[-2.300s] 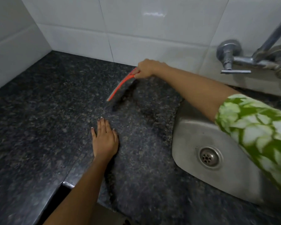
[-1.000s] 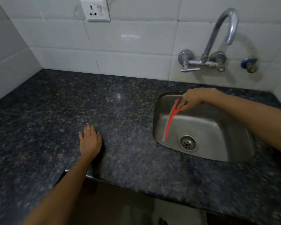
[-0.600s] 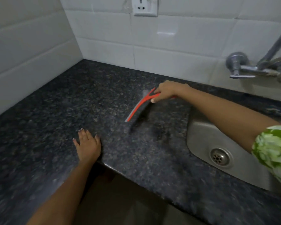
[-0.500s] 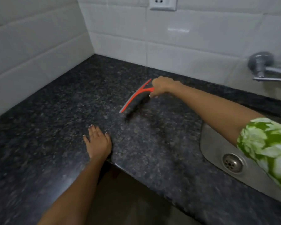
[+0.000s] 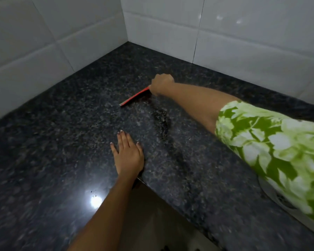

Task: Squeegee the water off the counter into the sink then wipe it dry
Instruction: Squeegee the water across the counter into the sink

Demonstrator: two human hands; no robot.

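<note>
Single head view, close above, angled down onto corner counter (image 5: 62, 142).

Red squeegee (image 5: 134, 97); black-speckled counter (image 5: 62, 124); green-and-white leafy sleeve (image 5: 272, 147); white tiles (image 5: 243, 33)

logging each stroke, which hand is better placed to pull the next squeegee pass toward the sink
Right. The right hand already grips the red squeegee, its blade set down on the granite counter near the corner, likely ready to drag back. The left hand lies flat and empty by the counter's front edge, bracing.
</note>
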